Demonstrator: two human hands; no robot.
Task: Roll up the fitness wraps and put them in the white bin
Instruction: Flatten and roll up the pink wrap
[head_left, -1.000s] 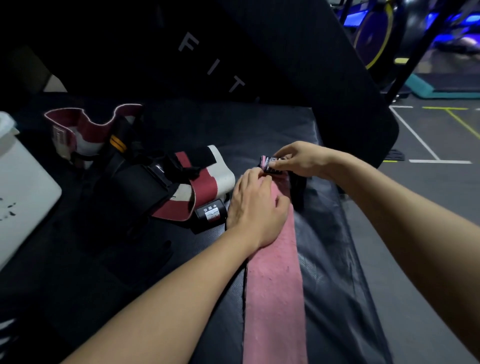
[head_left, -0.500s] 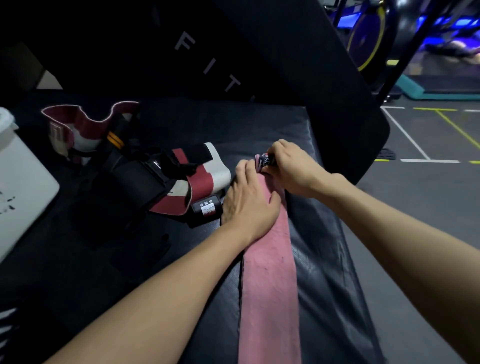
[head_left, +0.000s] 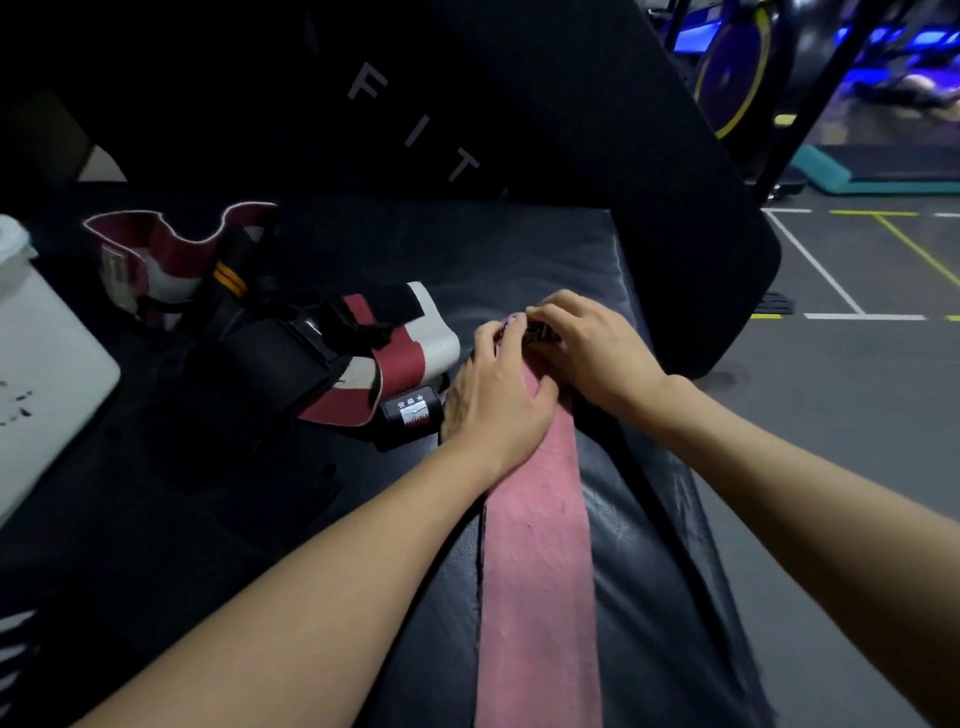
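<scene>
A long pink wrap (head_left: 537, 561) lies flat along the black padded bench, running from the near edge up to both hands. Its far end is curled into a small roll between the fingertips. My left hand (head_left: 498, 389) lies over the wrap with its fingertips curled on the rolled end. My right hand (head_left: 592, 348) pinches the same rolled end, where a dark printed tab shows. The white bin (head_left: 47, 374) stands at the far left edge of the bench.
A pile of red, white and black wraps and straps (head_left: 332, 364) lies left of my hands, with another red and white piece (head_left: 156, 260) behind it. A black upright pad (head_left: 519, 130) marked FIT rises behind. Gym floor (head_left: 857, 389) lies to the right.
My right hand has come in over the wrap's far end and my left fingertips have moved up to it; the end is now curled between both hands.
</scene>
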